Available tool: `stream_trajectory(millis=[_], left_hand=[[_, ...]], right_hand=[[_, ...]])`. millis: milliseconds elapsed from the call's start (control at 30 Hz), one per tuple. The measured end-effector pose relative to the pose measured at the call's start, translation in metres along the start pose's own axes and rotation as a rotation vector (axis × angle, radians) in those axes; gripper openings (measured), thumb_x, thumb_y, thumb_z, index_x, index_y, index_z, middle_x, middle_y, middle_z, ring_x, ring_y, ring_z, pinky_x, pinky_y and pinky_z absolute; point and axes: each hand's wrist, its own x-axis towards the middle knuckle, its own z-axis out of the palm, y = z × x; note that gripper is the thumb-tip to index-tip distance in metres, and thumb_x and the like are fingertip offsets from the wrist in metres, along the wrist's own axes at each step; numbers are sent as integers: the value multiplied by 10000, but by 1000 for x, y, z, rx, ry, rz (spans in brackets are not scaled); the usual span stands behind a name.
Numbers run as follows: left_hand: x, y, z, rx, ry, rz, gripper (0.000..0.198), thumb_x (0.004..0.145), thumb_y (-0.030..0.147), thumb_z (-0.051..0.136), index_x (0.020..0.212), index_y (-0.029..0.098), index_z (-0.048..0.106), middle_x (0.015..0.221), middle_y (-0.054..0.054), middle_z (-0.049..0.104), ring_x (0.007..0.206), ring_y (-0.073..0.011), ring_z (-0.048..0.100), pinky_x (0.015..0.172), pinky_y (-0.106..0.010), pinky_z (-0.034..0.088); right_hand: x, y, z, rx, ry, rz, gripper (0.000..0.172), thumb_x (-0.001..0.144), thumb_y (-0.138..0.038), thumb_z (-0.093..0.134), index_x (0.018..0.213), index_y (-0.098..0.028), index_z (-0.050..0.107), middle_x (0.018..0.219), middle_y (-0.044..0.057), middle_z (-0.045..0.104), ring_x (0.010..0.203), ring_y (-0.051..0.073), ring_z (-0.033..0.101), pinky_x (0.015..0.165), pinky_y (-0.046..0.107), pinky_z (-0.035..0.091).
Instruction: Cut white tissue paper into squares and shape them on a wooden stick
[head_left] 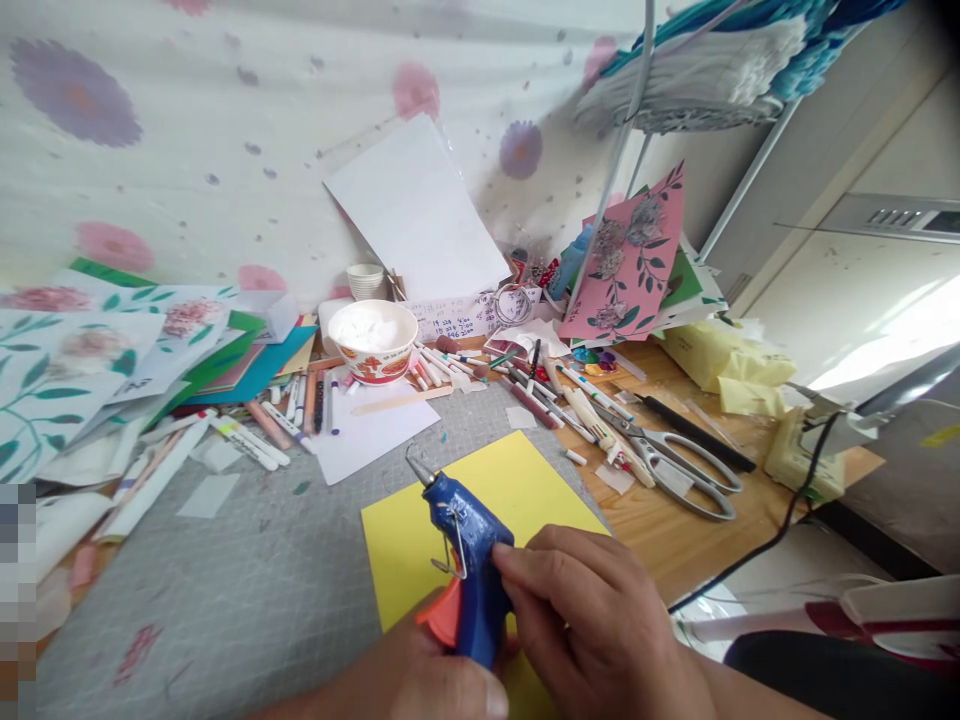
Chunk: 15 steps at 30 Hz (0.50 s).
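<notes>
I see, from my distant seat, a blue glue gun [472, 535] at the lower centre of the frame, its nozzle [426, 472] pointing toward the upper left over the edge of a yellow sheet [532, 490]. If the nozzle is hot, a slack hold could let it dip and mark the sheet. The left hand [424, 665] wraps the handle by the orange trigger [442, 612]; the right hand [596, 610] pinches the rear. Whether the trigger is squeezed, I cannot tell.

Hands [600, 610] on glue gun [480, 530] (yellow sheet [525, 485] beneath)
</notes>
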Motion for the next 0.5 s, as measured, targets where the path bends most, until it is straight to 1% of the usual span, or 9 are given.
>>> stream_trajectory(millis=[100,200,267,333,433,500], left_hand=[[1,5,0,7,-81,28,138,701,326,603,672,197,563,679,-17,537,761,-213,475,717,-325,419],[3,11,1,16,-118,39,161,712,344,597,642,205,557,621,-6,513,737,-212,469,722,-335,409],[4,12,0,32,-116,40,167,665,318,646,598,206,542,600,3,501,724,-205,453,728,-331,396],[5,11,-2,55,-105,36,198,631,300,665,547,203,513,581,10,482,693,-191,427,697,-317,383],[5,6,-4,83,-77,10,244,664,309,620,504,196,475,553,15,440,620,-162,376,620,-305,356],[3,5,-3,94,-72,2,262,672,299,610,490,192,455,553,17,431,601,-150,355,605,-301,343]], right_hand=[[0,0,-1,12,-22,-41,145,819,-48,520,855,-124,638,550,36,600,460,140,517,449,243,388],[1,-1,0,33,-26,-32,141,806,-39,522,837,-133,622,533,21,578,450,130,498,444,236,368],[1,-1,1,54,-27,-21,138,795,-32,527,793,-143,610,522,12,564,445,123,484,442,233,355],[1,-1,3,69,-24,-39,152,773,-25,536,728,-160,590,510,5,556,445,119,471,445,236,341],[-2,-2,5,88,-13,-100,167,735,-25,546,667,-177,565,483,-7,546,447,118,450,453,242,329],[-3,-1,5,85,-2,-85,164,729,-24,546,672,-176,575,479,-9,549,441,114,454,450,234,336]])
